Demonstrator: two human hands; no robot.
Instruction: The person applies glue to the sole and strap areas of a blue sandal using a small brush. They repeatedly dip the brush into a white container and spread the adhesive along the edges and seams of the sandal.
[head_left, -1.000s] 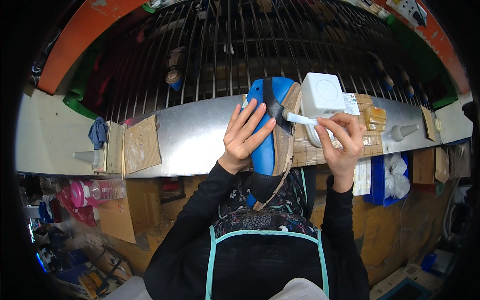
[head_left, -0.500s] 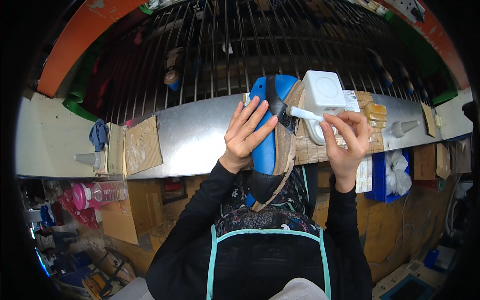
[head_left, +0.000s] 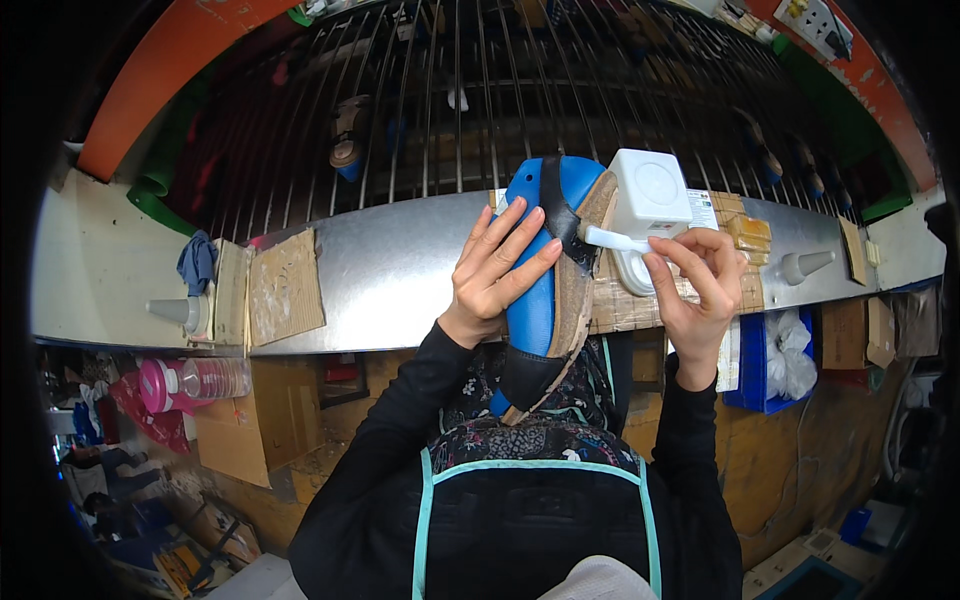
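My left hand (head_left: 492,280) is closed around a sandal (head_left: 572,310) with a cork-coloured sole edge and black straps, fitted on a blue shoe last (head_left: 530,305). The sandal stands on its side, upper to the left and sole edge to the right. Between thumb and fingers, my right hand (head_left: 700,285) pinches a small white brush (head_left: 618,241). Its head meets the sandal's edge beside the upper black strap; the bristles are hard to make out. Just beyond my right hand is a white square bottle (head_left: 652,190), partly over a white round-edged holder (head_left: 632,275).
A metal ledge (head_left: 400,270) runs across, with a rack of metal bars (head_left: 455,120) behind it bearing other shoes. Cardboard (head_left: 285,290) and a grey cone (head_left: 175,312) sit left; yellow blocks (head_left: 750,235) and another grey cone (head_left: 808,265) right. Below right is a blue bin (head_left: 765,385).
The brush head has moved slightly nearer to me along the sandal's edge. My left hand keeps its grip on the sandal. The whole view has shifted a little.
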